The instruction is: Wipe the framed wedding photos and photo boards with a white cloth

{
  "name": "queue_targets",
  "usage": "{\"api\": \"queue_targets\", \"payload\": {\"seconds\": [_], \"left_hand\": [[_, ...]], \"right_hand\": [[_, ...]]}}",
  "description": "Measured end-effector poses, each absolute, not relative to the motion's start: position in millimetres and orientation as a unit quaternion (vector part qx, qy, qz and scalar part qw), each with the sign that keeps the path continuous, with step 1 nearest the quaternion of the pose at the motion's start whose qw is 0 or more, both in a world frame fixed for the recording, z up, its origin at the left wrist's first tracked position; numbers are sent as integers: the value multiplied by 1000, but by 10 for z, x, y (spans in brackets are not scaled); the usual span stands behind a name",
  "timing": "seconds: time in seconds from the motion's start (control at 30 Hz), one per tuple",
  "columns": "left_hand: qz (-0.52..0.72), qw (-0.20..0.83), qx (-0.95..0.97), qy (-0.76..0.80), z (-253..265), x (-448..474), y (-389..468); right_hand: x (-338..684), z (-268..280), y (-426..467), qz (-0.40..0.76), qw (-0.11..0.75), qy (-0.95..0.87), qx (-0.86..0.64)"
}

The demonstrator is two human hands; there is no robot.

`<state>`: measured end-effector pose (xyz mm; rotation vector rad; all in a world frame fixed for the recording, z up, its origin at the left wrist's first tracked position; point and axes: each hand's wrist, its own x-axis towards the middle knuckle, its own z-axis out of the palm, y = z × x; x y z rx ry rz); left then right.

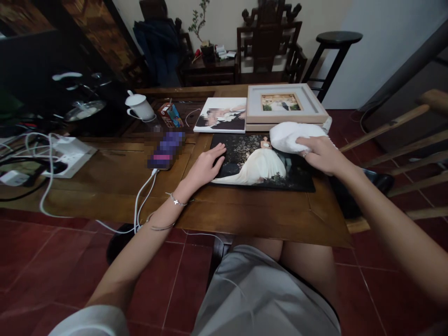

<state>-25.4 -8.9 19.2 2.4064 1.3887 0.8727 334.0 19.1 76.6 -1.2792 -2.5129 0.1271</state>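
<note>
A dark wedding photo panel (238,168), showing a figure in a long white gown, lies flat on the wooden table in front of me. My left hand (206,165) rests on its left edge, fingers stretched out and holding nothing. At the panel's upper right, my right hand (318,151) grips a folded white cloth (289,135), which covers that corner. Just behind the panel are a white-edged photo print (224,114) and a light wooden picture frame (287,116), which appears stacked on another.
Left on the wooden table (252,212) are a phone (166,149) with a white cable, a lidded white cup (140,106), a small box (170,115), a power strip (72,156) and a pot (86,112). A wooden chair (402,126) stands at the right.
</note>
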Motion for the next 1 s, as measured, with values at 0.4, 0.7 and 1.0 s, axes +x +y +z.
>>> {"api": "queue_targets", "payload": {"seconds": [0.4, 0.7, 1.0], "left_hand": [[296, 117, 820, 476, 205, -252, -91], [295, 105, 824, 473, 192, -239, -82], [292, 109, 823, 476, 199, -248, -77]], "right_hand": [[3267, 679, 204, 34, 143, -870, -472], [3361, 386, -1010, 52, 209, -911, -352], [3183, 511, -1284, 46, 168, -943, -282]]}}
